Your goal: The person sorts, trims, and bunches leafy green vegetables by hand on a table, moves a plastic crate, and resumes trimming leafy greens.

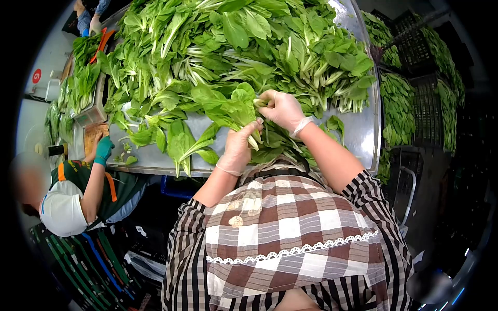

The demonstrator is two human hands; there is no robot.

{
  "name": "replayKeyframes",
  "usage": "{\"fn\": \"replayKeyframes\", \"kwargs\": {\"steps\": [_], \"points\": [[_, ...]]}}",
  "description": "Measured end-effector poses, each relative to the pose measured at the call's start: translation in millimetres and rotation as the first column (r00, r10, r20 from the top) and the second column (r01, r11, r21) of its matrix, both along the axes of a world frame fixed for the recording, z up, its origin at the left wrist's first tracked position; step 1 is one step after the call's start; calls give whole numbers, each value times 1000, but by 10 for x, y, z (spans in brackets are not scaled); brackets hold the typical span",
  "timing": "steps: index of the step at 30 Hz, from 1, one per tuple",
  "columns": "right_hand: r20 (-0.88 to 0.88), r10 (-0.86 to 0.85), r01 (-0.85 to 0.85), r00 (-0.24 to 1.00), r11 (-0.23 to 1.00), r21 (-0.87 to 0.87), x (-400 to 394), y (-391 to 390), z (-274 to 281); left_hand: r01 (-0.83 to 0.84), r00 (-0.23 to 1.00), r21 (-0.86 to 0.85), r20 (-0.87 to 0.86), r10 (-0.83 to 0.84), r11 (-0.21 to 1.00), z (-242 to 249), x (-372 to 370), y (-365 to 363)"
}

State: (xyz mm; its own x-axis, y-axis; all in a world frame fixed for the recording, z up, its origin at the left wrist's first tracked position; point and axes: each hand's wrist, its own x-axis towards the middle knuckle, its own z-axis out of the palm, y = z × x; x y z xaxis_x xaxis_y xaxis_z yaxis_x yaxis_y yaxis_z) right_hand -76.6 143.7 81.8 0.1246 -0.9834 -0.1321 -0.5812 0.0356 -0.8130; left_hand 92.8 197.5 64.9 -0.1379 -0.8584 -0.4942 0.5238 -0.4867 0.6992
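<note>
My left hand [236, 150], in a thin clear glove, is closed round the stems of a bunch of leafy greens [228, 106] near the table's front edge. The leaves of that bunch point up and to the left. Just to its right, my right hand [282, 110], gloved too, pinches a pale stem [260, 102] between thumb and fingers. Beyond both hands a big heap of greens [207, 52] covers much of the metal table [358, 136]. A few loose leaves [182, 146] lie left of my left hand.
At the left a co-worker [78, 192] with a green glove [104, 150] reaches to a board [94, 136]. Another person's hands [95, 25] show at the top left. Black crates [426, 103] of greens stand at the right, beyond the table's edge.
</note>
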Motion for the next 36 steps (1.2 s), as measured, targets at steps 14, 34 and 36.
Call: {"fn": "replayKeyframes", "kwargs": {"steps": [14,34,36], "points": [[327,157,-62,932,957,-283,-68,624,295,-92,959,68,-261,107,993,113,-30,9],[809,-391,40,438,908,417,-4,791,-221,-44,987,-62,-155,34,997,103,-49,19],[817,-393,63,422,912,406,7,799,-219,-59,982,-44,-180,50,997,124,-54,25]]}}
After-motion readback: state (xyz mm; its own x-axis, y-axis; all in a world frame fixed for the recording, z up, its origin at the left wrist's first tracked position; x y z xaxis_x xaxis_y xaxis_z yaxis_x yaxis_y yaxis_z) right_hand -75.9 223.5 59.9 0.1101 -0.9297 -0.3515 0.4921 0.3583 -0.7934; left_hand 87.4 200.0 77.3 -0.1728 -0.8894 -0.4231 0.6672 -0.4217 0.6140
